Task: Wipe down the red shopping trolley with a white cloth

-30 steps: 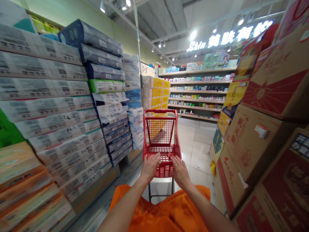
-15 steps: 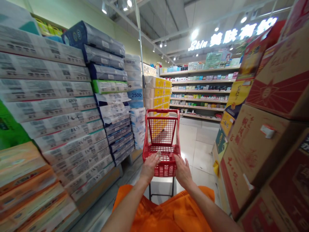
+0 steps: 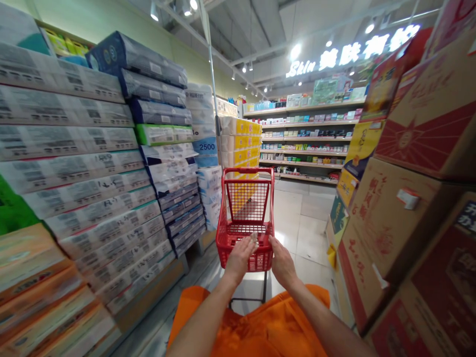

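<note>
Standing just ahead of the person, in the lower middle of the view, is a red shopping cart (image 3: 263, 252) with a grid-walled basket and dark legs. The left hand (image 3: 241, 254) lies over the near part of the basket, palm mostly down, with its fingers nearly straight and close together; near their tips shows something pale, which is too small for naming. The right hand (image 3: 281, 262) is at the near right corner of the cart, its fingers close together and only slightly bent. Both hands are rather open, and neither is visibly closed around anything; whether the palms press on the red edge, I cannot tell. Below the forearms spreads orange clothing (image 3: 253, 329). Along the left side rise pale wrapped packs (image 3: 92, 134), piled in many layers, with dark blue packs (image 3: 158, 91) beside them and orange packs (image 3: 40, 292) low in the near corner. Beyond the cart are yellow-and-white packs (image 3: 240, 143), and farther behind, shelves (image 3: 305, 139) of small goods under a lit sign (image 3: 353, 53). On the right side, printed cardboard boxes (image 3: 386, 208) are stacked high beside the pale floor (image 3: 316, 233).
</note>
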